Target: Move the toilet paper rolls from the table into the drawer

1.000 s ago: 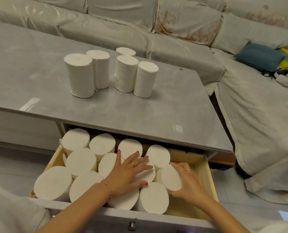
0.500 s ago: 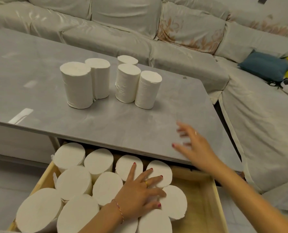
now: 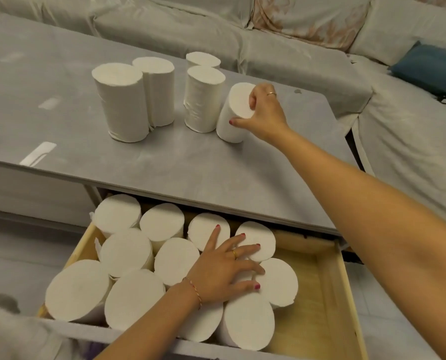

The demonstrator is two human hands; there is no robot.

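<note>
Several white toilet paper rolls stand on the grey table (image 3: 164, 167). My right hand (image 3: 263, 115) grips the top of the nearest roll (image 3: 231, 118), which tilts toward me. Beside it stand a second roll (image 3: 202, 100), a third roll behind (image 3: 202, 59), and two more rolls at the left (image 3: 120, 102). Below the table edge the wooden drawer (image 3: 320, 294) is pulled out, packed with several upright rolls (image 3: 128, 252). My left hand (image 3: 227, 271) lies flat on their tops, fingers spread.
A covered grey sofa (image 3: 281, 48) wraps around the back and right of the table, with a blue cushion (image 3: 429, 68) on it. The right part of the drawer shows bare wood. Tiled floor lies at the left.
My right hand has left the drawer, reached over the table and closed on the nearest roll, tilting it. My left hand stays on the rolls in the drawer.
</note>
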